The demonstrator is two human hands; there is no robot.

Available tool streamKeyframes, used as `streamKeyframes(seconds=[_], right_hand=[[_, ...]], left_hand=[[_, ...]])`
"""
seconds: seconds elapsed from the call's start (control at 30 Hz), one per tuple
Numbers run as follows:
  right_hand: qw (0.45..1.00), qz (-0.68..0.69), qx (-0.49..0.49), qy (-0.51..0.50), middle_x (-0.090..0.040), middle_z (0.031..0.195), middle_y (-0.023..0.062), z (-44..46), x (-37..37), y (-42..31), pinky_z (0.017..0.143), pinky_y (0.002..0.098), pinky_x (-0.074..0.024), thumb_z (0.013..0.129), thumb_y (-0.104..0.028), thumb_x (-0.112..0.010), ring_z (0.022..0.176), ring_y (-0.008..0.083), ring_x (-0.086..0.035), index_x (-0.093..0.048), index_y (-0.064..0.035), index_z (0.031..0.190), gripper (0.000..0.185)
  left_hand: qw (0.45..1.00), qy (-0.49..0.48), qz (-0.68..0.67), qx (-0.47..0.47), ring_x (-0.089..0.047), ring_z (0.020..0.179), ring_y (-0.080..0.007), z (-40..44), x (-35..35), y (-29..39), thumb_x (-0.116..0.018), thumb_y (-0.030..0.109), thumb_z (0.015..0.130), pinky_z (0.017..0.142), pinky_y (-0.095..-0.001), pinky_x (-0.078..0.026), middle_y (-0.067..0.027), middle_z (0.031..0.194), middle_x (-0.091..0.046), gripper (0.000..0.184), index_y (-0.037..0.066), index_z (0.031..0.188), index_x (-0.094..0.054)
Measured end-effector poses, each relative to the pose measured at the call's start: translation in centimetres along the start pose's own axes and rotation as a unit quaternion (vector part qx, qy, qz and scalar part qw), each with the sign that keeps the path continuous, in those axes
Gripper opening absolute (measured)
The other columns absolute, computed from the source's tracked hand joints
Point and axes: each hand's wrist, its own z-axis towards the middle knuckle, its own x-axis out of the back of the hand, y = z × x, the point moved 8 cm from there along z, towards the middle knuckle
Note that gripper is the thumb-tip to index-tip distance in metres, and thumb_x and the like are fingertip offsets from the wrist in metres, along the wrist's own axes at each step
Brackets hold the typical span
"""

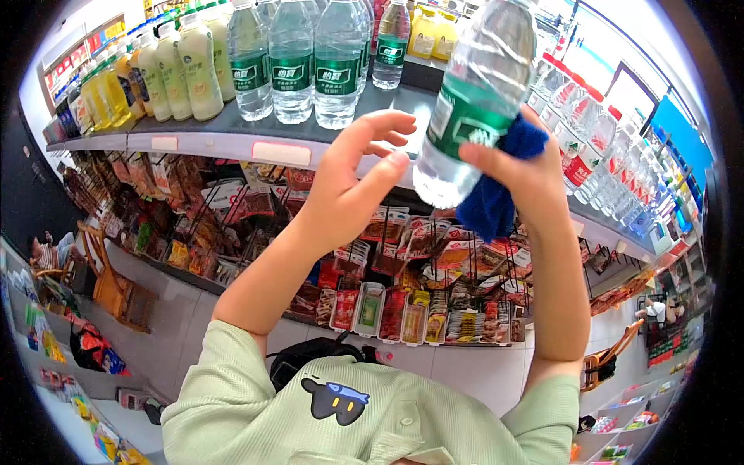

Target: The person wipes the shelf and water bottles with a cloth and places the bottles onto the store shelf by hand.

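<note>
A clear water bottle with a green label (474, 116) is held up in front of the shelf, tilted, its base toward the lower left. My right hand (523, 167) grips it, thumb across the label, with a dark blue cloth (490, 205) pressed between palm and bottle. My left hand (349, 178) is to the left of the bottle and apart from it, fingers curved and spread, holding nothing. Behind my left hand, several matching water bottles (292, 66) stand upright on the dark shelf top (387, 101). One more green-labelled bottle (391, 46) stands further back.
White-green bottles (200, 70) and yellow bottles (97, 101) line the shelf's left side. Red-capped water bottles (593, 139) fill its right. Packaged snacks (418, 248) hang below, above small snack boxes (370, 306). A wooden chair (116, 283) stands at left; a person (50, 252) sits beyond.
</note>
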Motion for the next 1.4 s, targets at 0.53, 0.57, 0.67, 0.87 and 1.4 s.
streamKeyframes(seconds=[0.53, 0.57, 0.67, 0.87, 1.4], right_hand=[[0.995, 0.022, -0.085, -0.057, -0.067, 0.092, 0.0026, 9.1, -5.1, 9.1, 0.074, 0.0263, -0.0480, 0.070, -0.013, -0.082, 0.079, 0.0094, -0.060, -0.063, -0.0031, 0.104, 0.041], [0.994, 0.010, -0.088, -0.056, -0.067, 0.092, 0.0026, 9.2, -5.3, 9.3, 0.074, 0.0264, -0.0479, 0.070, -0.014, -0.083, 0.079, 0.0093, -0.060, -0.062, -0.0032, 0.105, 0.042], [0.995, 0.006, -0.085, -0.052, -0.067, 0.094, 0.0029, 9.5, -5.7, 10.0, 0.076, 0.0265, -0.0475, 0.069, -0.015, -0.084, 0.082, 0.0092, -0.060, -0.062, -0.0031, 0.107, 0.046], [0.997, 0.003, -0.062, -0.043, -0.068, 0.096, 0.0035, 9.7, -6.2, 9.7, 0.078, 0.0265, -0.0478, 0.068, -0.015, -0.084, 0.084, 0.0092, -0.060, -0.060, -0.0025, 0.110, 0.050], [0.993, -0.012, -0.088, -0.077, -0.067, 0.101, 0.0029, 10.1, -6.3, 11.1, 0.084, 0.0262, -0.0464, 0.069, -0.015, -0.084, 0.091, 0.0082, -0.059, -0.058, -0.0034, 0.114, 0.052]], left_hand=[[0.976, -0.033, 0.171, 0.133, -0.041, 0.131, -0.0336, 2.3, 0.8, -9.1, -0.059, 0.018, 0.084, 0.108, -0.0389, -0.031, -0.0277, 0.142, -0.037, 0.074, -0.007, 0.144, -0.024], [0.966, -0.037, 0.234, 0.102, -0.041, 0.130, -0.0368, 2.4, 0.8, -8.6, -0.059, 0.018, 0.084, 0.108, -0.0391, -0.031, -0.0305, 0.140, -0.037, 0.074, -0.009, 0.143, -0.023], [0.948, -0.052, 0.298, 0.094, -0.039, 0.129, -0.0417, 2.8, 0.8, -7.6, -0.058, 0.019, 0.084, 0.108, -0.0395, -0.030, -0.0348, 0.138, -0.036, 0.075, -0.014, 0.140, -0.021], [0.941, -0.052, 0.328, 0.065, -0.034, 0.132, -0.0430, 2.5, 0.9, -7.7, -0.056, 0.020, 0.085, 0.109, -0.0401, -0.028, -0.0372, 0.139, -0.033, 0.075, -0.017, 0.139, -0.019], [0.948, -0.051, 0.307, 0.064, -0.027, 0.136, -0.0442, 1.7, 1.0, -7.2, -0.055, 0.018, 0.087, 0.112, -0.0420, -0.023, -0.0371, 0.143, -0.027, 0.069, -0.015, 0.138, -0.024]])
